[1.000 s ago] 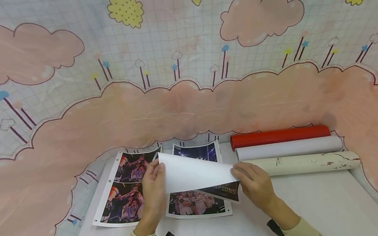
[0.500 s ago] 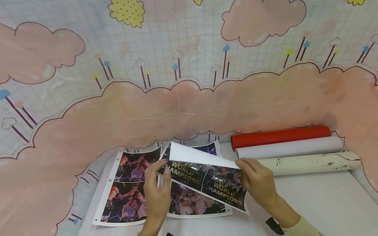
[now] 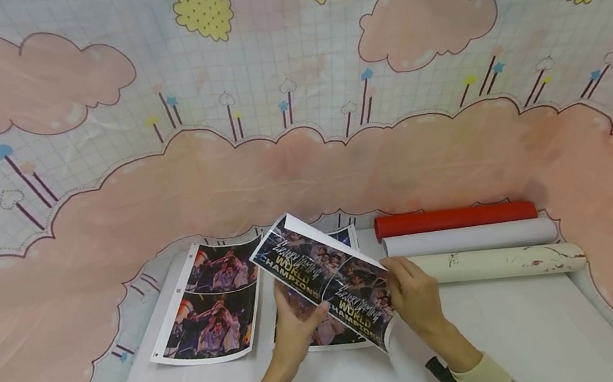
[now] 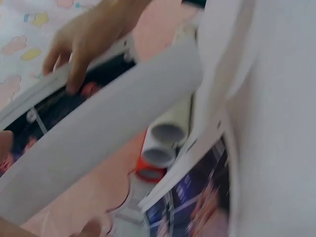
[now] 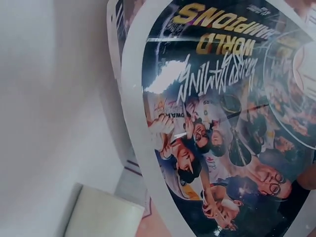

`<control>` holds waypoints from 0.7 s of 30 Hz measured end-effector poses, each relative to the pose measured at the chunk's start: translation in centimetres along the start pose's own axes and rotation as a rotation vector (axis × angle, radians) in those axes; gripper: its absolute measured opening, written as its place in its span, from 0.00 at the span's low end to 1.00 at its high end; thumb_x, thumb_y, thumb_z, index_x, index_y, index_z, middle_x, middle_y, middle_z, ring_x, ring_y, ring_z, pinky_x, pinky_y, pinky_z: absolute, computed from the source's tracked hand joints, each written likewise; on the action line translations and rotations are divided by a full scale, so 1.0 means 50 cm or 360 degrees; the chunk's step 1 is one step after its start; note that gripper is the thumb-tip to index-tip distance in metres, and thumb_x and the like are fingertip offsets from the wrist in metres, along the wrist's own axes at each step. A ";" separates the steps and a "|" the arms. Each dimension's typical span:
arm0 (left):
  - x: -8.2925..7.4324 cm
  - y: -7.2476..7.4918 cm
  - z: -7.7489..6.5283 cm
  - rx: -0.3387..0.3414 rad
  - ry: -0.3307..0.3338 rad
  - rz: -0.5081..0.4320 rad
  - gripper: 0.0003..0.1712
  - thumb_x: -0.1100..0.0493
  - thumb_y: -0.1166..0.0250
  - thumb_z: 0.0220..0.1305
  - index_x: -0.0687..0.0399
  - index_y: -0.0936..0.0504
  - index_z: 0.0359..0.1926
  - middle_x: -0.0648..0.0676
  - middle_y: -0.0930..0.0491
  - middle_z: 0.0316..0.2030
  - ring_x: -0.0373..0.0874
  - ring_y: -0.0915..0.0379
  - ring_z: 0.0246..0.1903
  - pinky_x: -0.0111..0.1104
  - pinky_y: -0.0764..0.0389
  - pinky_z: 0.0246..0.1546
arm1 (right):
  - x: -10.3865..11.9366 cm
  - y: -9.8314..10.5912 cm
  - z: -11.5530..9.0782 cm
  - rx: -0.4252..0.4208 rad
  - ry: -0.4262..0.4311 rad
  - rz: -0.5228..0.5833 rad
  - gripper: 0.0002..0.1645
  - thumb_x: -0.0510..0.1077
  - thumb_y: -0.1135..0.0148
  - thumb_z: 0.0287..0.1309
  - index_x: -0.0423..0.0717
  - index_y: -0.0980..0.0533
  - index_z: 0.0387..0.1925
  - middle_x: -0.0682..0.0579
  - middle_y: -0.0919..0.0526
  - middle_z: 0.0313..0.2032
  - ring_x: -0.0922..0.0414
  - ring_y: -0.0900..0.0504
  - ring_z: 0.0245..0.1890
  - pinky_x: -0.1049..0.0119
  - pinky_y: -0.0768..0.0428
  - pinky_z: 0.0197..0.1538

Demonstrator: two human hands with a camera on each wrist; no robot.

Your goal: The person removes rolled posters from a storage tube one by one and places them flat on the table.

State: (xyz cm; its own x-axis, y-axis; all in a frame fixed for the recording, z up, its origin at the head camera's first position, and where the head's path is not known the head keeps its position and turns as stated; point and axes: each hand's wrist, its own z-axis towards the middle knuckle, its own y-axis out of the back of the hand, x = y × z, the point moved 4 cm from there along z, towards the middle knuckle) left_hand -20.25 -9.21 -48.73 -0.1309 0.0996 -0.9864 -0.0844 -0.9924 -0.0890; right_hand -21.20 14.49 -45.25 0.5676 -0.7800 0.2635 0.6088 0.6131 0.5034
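Note:
A glossy dark poster [image 3: 325, 274] with gold "WORLD CHAMPIONS" lettering is held tilted and slightly bent above the table. My right hand [image 3: 415, 293] pinches its right edge; in the left wrist view that hand [image 4: 91, 37] has its fingers over the printed side. Below the lower edge is my left hand [image 3: 291, 328], thumb and fingers spread apart, the thumb by the printed face; whether it touches the sheet is unclear. In the right wrist view the poster [image 5: 212, 128] curves close up. Beneath it lies another poster [image 3: 328, 336], mostly covered.
To the left, a poster with two concert pictures [image 3: 219, 323] lies flat on the white table [image 3: 512, 332]. A red roll [image 3: 453, 218], a white roll [image 3: 468, 239] and a cream patterned roll [image 3: 496, 263] lie at the back right. A cartoon-printed cloth [image 3: 304, 178] hangs behind.
The poster has turned from its white back to its printed face and tilted. My left hand has released its left end and moved right and down below it. My right hand keeps its hold.

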 end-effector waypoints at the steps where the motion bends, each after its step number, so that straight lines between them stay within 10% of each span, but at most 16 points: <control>1: 0.008 -0.009 -0.003 0.0047 0.0061 -0.0016 0.59 0.59 0.33 0.64 0.38 0.70 0.76 0.63 0.52 0.74 0.63 0.41 0.70 0.37 0.26 0.62 | 0.001 -0.001 0.000 -0.0006 -0.0010 0.0006 0.11 0.31 0.40 0.56 0.42 0.20 0.42 0.48 0.16 0.37 0.54 0.16 0.32 0.60 0.16 0.33; 8: 0.027 -0.030 -0.017 0.0063 0.0116 -0.0002 0.39 0.64 0.47 0.73 0.53 0.57 0.76 0.68 0.38 0.68 0.62 0.31 0.64 0.32 0.21 0.56 | -0.003 -0.004 -0.005 0.0006 -0.0130 0.0049 0.12 0.30 0.38 0.56 0.42 0.20 0.42 0.49 0.15 0.37 0.56 0.16 0.32 0.61 0.16 0.34; 21: 0.017 0.032 0.005 -0.0134 0.0018 -0.0004 0.30 0.65 0.50 0.75 0.49 0.46 0.73 0.70 0.22 0.55 0.56 0.16 0.46 0.40 0.13 0.38 | -0.032 -0.017 -0.034 0.0272 -0.0335 0.0209 0.32 0.32 0.39 0.59 0.42 0.35 0.65 0.36 0.17 0.51 0.44 0.14 0.42 0.45 0.16 0.45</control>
State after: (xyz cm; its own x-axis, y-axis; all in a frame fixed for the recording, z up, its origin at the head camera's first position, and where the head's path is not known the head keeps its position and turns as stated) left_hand -20.73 -10.69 -49.70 -0.1195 0.1021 -0.9876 -0.0015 -0.9947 -0.1026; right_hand -21.69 15.43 -47.51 0.4973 -0.7151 0.4912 0.4256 0.6945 0.5801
